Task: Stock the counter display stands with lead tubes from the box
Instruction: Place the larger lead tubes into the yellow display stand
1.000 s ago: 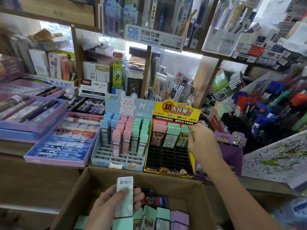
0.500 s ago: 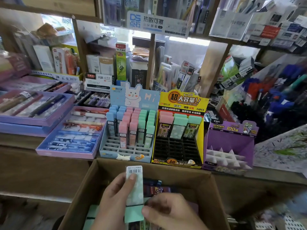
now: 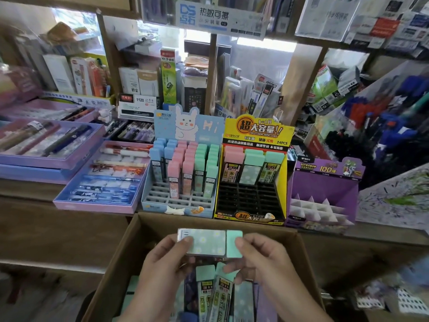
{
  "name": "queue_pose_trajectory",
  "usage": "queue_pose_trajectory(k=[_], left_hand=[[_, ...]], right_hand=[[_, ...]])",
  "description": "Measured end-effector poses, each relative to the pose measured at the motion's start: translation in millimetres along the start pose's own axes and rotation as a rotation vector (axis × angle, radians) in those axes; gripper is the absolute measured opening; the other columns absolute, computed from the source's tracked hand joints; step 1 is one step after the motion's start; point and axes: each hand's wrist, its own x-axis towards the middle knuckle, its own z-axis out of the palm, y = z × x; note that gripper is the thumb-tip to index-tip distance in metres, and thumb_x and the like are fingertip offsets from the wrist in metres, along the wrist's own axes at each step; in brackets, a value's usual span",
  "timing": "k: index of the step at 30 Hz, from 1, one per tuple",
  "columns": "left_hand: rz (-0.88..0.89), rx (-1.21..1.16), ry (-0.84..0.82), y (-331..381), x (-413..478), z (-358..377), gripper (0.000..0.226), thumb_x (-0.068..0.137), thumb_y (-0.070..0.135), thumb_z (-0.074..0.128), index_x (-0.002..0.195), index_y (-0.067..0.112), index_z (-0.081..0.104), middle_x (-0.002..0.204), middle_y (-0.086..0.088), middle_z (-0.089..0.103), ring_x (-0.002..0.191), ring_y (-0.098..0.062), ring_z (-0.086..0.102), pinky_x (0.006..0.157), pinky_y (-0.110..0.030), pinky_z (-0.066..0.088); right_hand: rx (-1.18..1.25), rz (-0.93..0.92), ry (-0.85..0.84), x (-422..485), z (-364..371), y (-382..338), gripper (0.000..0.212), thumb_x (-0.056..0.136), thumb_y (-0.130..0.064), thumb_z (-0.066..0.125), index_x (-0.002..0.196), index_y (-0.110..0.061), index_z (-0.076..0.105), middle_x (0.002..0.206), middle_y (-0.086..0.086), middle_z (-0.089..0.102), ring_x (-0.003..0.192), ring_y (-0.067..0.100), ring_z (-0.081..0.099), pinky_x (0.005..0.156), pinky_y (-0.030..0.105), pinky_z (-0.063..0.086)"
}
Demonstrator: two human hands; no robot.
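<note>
While crosswise over the box point(image 3: 126, 254), lead tube point(image 3: 206, 242) in pinching grips of left hand point(image 3: 160, 275) and right hand point(image 3: 267, 268).

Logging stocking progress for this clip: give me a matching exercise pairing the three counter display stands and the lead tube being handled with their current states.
Things:
1. blue rabbit stand
2. yellow stand
3. purple stand
4. mint lead tube

States:
A. pinched between left hand and right hand above the cardboard box
B. no tubes visible in its slots
C. only the back row holds tubes
D. several back rows filled, front rows bare

Pairs: 1-D, 2-C, 3-B, 4-A
</note>
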Motion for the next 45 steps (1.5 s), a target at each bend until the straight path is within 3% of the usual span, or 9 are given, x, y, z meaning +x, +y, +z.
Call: queue_pose_trajectory(k=[4, 9, 17, 23, 27, 34, 36, 40, 45], left_hand=[[-0.039, 0.124, -0.105, -1.9, -2.5, 1.8, 0.01, 0.072, 0.024, 0.079, 0.068, 0.016, 0.075, 0.075, -0.01, 0.07, 0.067, -0.019, 0.059, 0.071, -0.034, 0.047], [-0.034, 0.301, -0.237, -4.5, -5.0, 1.1, 0.02, 0.065, 0.029, 0.085, 0.067, 0.014, 0.073, 0.066, -0.012, 0.065, 0.058, -0.015, 0.059, 0.058, -0.026, 0.046], [-0.028, 0.332, -0.267, -5.5, -10.3, 4.5, 0.012, 0.065, 0.017, 0.085, 0.063, 0.009, 0.075, 0.063, -0.014, 0.068, 0.056, -0.016, 0.065, 0.06, -0.026, 0.06], [-0.042, 0.253, -0.199, -7.2, -7.3, 5.3, 0.015, 0.079, 0.002, 0.078, 0.089, 0.013, 0.084, 0.082, -0.018, 0.077, 0.075, -0.023, 0.075, 0.069, -0.03, 0.063], [-0.031, 0.217, -0.115, -5.6, -1.8, 3.3, 0.018, 0.088, 0.001, 0.072, 0.086, 0.015, 0.083, 0.084, -0.016, 0.077, 0.073, -0.02, 0.072, 0.065, -0.029, 0.057], [0.071, 0.306, 0.003, -1.0, 3.9, -3.6, 0.022, 0.093, -0.001, 0.067, 0.081, 0.011, 0.081, 0.075, -0.011, 0.075, 0.067, -0.017, 0.07, 0.062, -0.028, 0.054], [0.106, 0.365, 0.027, 0.7, 3.6, -4.6, 0.017, 0.092, -0.001, 0.068, 0.084, 0.01, 0.079, 0.073, -0.008, 0.075, 0.065, -0.014, 0.071, 0.057, -0.021, 0.054], [0.197, 0.657, 0.028, 2.4, 2.4, -7.6, 0.014, 0.09, 0.01, 0.075, 0.084, 0.023, 0.076, 0.081, 0.0, 0.075, 0.082, -0.015, 0.07, 0.071, -0.022, 0.049], [0.19, 0.847, -0.016, 7.5, 0.5, -10.2, 0.009, 0.09, 0.02, 0.076, 0.09, 0.029, 0.073, 0.091, -0.001, 0.074, 0.088, -0.009, 0.067, 0.07, -0.014, 0.045]], right_hand=[[0.15, -0.149, 0.079, 2.2, -2.3, -4.6, 0.031, 0.083, -0.021, 0.073, 0.104, 0.001, 0.076, 0.089, 0.031, 0.073, 0.064, 0.027, 0.069, 0.053, 0.028, 0.056], [0.216, -0.251, 0.144, 3.3, -7.4, -5.3, 0.021, 0.082, -0.013, 0.071, 0.1, -0.005, 0.08, 0.073, 0.02, 0.067, 0.059, 0.021, 0.062, 0.053, 0.026, 0.054], [0.076, -0.27, 0.135, 6.7, -17.5, -1.6, 0.027, 0.082, -0.027, 0.078, 0.102, -0.01, 0.08, 0.079, 0.023, 0.07, 0.062, 0.022, 0.058, 0.055, 0.026, 0.051], [-0.124, -0.406, 0.145, 0.8, -24.6, -30.0, 0.021, 0.081, -0.029, 0.077, 0.097, -0.017, 0.08, 0.08, 0.022, 0.073, 0.064, 0.025, 0.065, 0.059, 0.027, 0.056], [-0.306, -0.559, 0.221, -1.6, -37.7, -63.5, 0.017, 0.091, -0.012, 0.072, 0.099, -0.024, 0.081, 0.079, 0.012, 0.076, 0.066, 0.021, 0.07, 0.061, 0.025, 0.059], [-0.587, -0.749, 0.323, 18.3, -57.9, -117.2, 0.013, 0.095, -0.002, 0.069, 0.104, -0.009, 0.075, 0.075, 0.007, 0.074, 0.063, 0.022, 0.071, 0.061, 0.026, 0.061], [-0.635, -0.756, 0.346, 28.7, -61.8, -126.4, 0.013, 0.094, -0.003, 0.07, 0.104, -0.009, 0.073, 0.075, 0.006, 0.075, 0.067, 0.02, 0.073, 0.063, 0.026, 0.062], [-0.753, -0.759, 0.37, 48.5, -66.4, -135.8, 0.014, 0.095, -0.004, 0.07, 0.103, -0.016, 0.072, 0.078, 0.002, 0.075, 0.072, 0.015, 0.075, 0.069, 0.035, 0.064], [-0.9, -0.771, 0.4, 67.4, -70.2, -135.7, 0.017, 0.097, -0.008, 0.068, 0.103, -0.024, 0.07, 0.069, 0.006, 0.073, 0.067, 0.016, 0.073, 0.07, 0.037, 0.063]])
